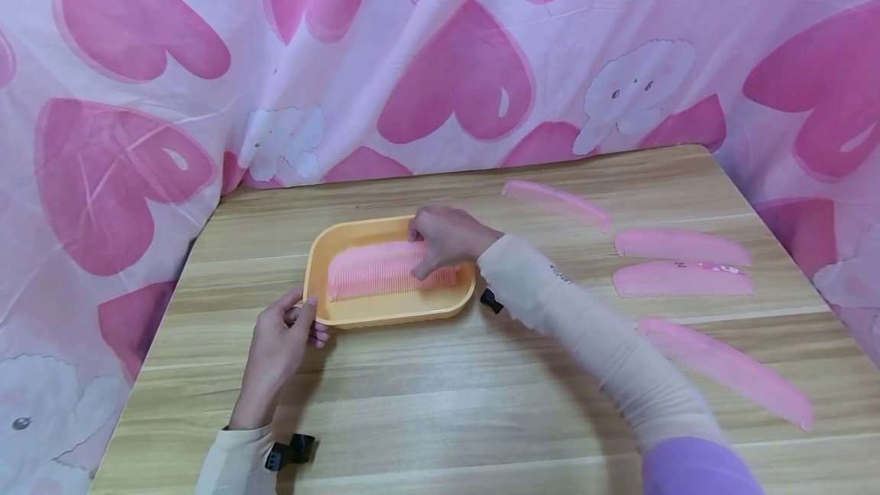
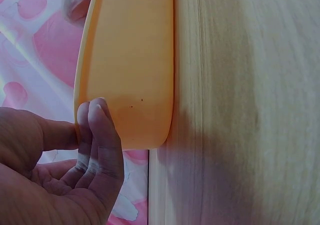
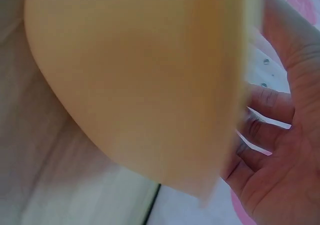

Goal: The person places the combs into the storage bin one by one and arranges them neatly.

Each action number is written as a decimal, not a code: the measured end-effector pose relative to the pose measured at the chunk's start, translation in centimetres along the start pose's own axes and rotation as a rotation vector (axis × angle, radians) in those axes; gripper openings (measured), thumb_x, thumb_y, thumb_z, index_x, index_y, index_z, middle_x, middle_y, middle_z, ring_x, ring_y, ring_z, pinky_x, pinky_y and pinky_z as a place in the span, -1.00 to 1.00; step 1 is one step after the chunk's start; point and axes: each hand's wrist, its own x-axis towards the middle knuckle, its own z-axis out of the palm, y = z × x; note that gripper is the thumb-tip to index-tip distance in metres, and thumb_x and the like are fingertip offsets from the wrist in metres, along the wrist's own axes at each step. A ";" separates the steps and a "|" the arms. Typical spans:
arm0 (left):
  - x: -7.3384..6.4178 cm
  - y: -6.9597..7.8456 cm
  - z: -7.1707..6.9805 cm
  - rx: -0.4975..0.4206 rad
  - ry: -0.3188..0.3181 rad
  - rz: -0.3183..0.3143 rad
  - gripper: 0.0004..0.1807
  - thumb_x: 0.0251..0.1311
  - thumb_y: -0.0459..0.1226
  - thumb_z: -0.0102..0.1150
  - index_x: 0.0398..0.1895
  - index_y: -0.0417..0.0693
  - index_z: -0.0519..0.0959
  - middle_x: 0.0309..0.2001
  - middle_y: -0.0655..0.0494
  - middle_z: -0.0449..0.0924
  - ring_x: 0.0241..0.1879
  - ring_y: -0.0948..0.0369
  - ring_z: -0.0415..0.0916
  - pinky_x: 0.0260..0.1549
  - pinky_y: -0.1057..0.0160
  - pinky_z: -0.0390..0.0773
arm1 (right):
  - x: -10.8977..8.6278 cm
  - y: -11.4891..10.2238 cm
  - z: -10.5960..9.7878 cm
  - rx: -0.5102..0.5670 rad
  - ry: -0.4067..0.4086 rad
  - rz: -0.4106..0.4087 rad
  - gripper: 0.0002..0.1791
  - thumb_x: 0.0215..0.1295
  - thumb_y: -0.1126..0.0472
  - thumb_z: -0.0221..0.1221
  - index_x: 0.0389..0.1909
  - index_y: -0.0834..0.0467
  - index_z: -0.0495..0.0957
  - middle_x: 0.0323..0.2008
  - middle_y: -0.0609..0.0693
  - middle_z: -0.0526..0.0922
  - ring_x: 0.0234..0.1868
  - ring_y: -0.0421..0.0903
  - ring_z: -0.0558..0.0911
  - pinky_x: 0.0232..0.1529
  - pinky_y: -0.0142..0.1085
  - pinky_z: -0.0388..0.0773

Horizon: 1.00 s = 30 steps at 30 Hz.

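Note:
A shallow yellow-orange plastic tray [image 1: 385, 319] rests on the table, a pink comb [image 1: 374, 270] within its rim. At the tray's left front corner my left hand [image 1: 278, 342] grips the rim, thumb on top and fingers curled against the outer wall, as the left wrist view also shows. Over the right part of the tray, my right hand [image 1: 450, 239] holds the comb, its thumb across the teeth side and its fingers by the spine. In the right wrist view the tray wall [image 3: 125, 85] hides the fingertips and the comb.
Several more pink combs lie on the right of the wooden table [image 1: 426, 411]: one at the back [image 1: 557, 201], two side by side [image 1: 681, 247], and one slanting nearer the front [image 1: 732, 369]. A pink heart-patterned curtain [image 1: 330, 98] hangs along the table's back edge.

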 end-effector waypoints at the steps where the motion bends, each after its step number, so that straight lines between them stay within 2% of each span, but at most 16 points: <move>1: 0.0 0.0 0.0 -0.002 0.001 -0.001 -0.47 0.58 -0.21 -0.08 0.47 -0.32 0.26 -0.29 -0.18 0.63 -0.44 0.21 0.61 -0.43 0.29 0.73 | 0.1 0.0 0.2 0.002 -0.003 0.005 -0.50 -0.09 -0.02 0.54 -0.18 0.19 0.67 -0.28 -0.02 0.57 -0.21 -0.10 0.47 -0.21 -0.30 0.48; 7: 0.0 0.0 0.0 -0.014 -0.002 0.001 -0.48 0.58 -0.22 -0.08 0.46 -0.34 0.27 -0.28 -0.20 0.63 -0.44 0.21 0.61 -0.43 0.29 0.72 | 0.4 0.2 1.5 0.001 -0.015 0.040 -0.52 -0.11 -0.05 0.58 -0.26 0.13 0.65 -0.40 -0.07 0.52 -0.29 -0.10 0.45 -0.33 -0.31 0.41; 15: 0.0 0.1 0.0 0.001 -0.001 -0.012 -0.47 0.59 -0.20 -0.09 0.47 -0.30 0.27 -0.27 -0.18 0.63 -0.43 0.20 0.61 -0.43 0.31 0.72 | 0.5 0.3 2.3 -0.054 0.006 0.003 -0.57 -0.11 -0.07 0.57 -0.41 0.12 0.62 -0.55 -0.12 0.39 -0.39 -0.14 0.38 -0.34 -0.33 0.30; 24: -0.1 -0.1 0.1 -0.005 0.004 -0.001 -0.49 0.59 -0.20 -0.09 0.46 -0.28 0.29 -0.27 -0.19 0.64 -0.42 0.20 0.62 -0.42 0.30 0.73 | 0.5 0.3 2.7 -0.083 -0.003 0.014 -0.58 -0.09 -0.08 0.56 -0.38 0.11 0.64 -0.48 -0.10 0.49 -0.34 -0.12 0.41 -0.31 -0.33 0.36; 30: -0.1 -0.1 0.1 -0.002 0.008 0.003 -0.49 0.59 -0.20 -0.09 0.46 -0.29 0.29 -0.26 -0.20 0.64 -0.43 0.21 0.62 -0.42 0.30 0.73 | 0.2 0.1 2.6 -0.094 -0.017 0.028 -0.58 -0.03 -0.08 0.55 -0.30 0.11 0.67 -0.38 -0.10 0.56 -0.29 -0.12 0.45 -0.25 -0.32 0.42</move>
